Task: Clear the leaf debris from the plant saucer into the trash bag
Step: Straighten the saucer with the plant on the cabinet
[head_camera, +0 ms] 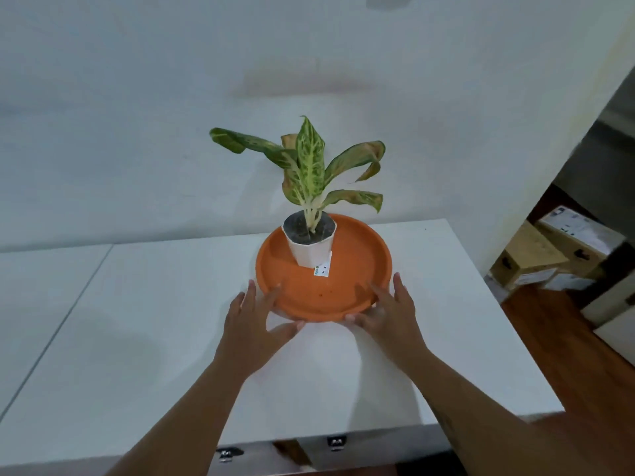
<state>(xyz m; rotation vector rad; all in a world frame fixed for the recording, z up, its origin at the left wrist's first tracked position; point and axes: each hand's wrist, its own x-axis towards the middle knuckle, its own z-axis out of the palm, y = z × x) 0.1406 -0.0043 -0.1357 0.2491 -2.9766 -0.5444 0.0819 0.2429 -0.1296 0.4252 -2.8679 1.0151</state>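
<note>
The orange plant saucer (364, 269) sits on the white table (137, 321), and I see only a few tiny specks (321, 294) on its floor, so it looks nearly cleared. No trash bag is in view. The white pot (309, 250) with its variegated plant (305, 166) stands in the saucer's far side. My left hand (251, 321) and right hand (391, 314) each pinch the near rim, fingers on top and thumb beneath.

Pot (309, 251) crowds the saucer (364, 259) rear; front floor open.
</note>
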